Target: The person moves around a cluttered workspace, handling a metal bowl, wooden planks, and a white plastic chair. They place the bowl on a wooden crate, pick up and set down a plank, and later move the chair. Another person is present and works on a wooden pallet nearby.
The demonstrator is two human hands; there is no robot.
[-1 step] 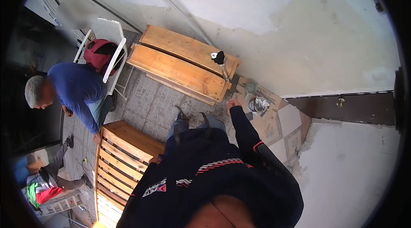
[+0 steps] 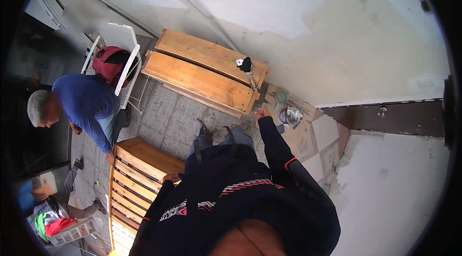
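Observation:
A slatted wooden bench (image 2: 144,160) lies at my left side. My left hand (image 2: 172,177) is closed at its near edge, the fingers partly hidden by the wood and my sleeve. My right hand (image 2: 262,113) hangs in the air with nothing in it, its fingers loosely apart. It is close to the end of a long wooden bench (image 2: 192,80) by the wall. On that bench's right end lies a brush-like tool (image 2: 252,80) beside a black-and-white item (image 2: 244,65). A co-worker in a blue top (image 2: 86,107) bends over, a hand on the slatted bench's far corner.
An open can (image 2: 291,116) and a greenish cup (image 2: 281,96) stand on cardboard (image 2: 304,133) at my right. A white metal chair (image 2: 120,34) holds a red backpack (image 2: 110,66). Another person's legs (image 2: 79,193) and a crate with clothes (image 2: 67,232) are at the lower left.
My left hand has shifted slightly left onto the bench's edge and shows more. My right hand's fingers have loosened a little. The co-worker's head is slightly lower.

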